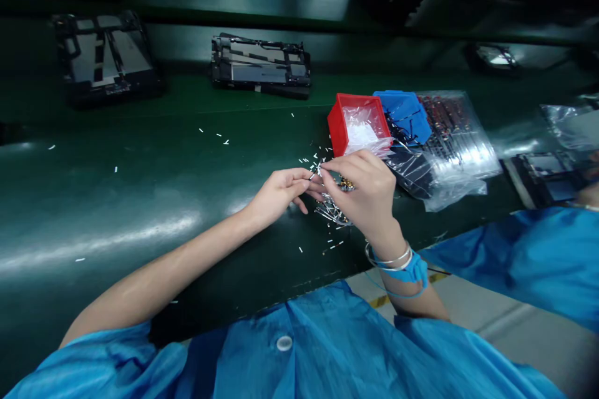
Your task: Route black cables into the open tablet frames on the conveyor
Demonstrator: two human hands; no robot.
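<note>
My left hand [287,192] pinches a small dark part [313,176] between thumb and forefinger, its other fingers loosely curled. Close against it, my right hand [362,190] has thumb and forefinger together at a tiny white piece [319,169] beside that part. A pile of thin silvery strips [333,211] with gold-coloured ends lies on the green table [178,181] beneath my right hand, which partly hides it. Small white slips are scattered around both hands. Just behind my right hand stands a red bin [339,128] holding white material and clear plastic.
A blue bin [425,128] with black parts adjoins the red one. Right of it lie a clear tray [482,146] of strips and a plastic bag [442,190]. Dark framed devices [262,65] lie at the back. Another person's blue sleeve [528,255] is at the right.
</note>
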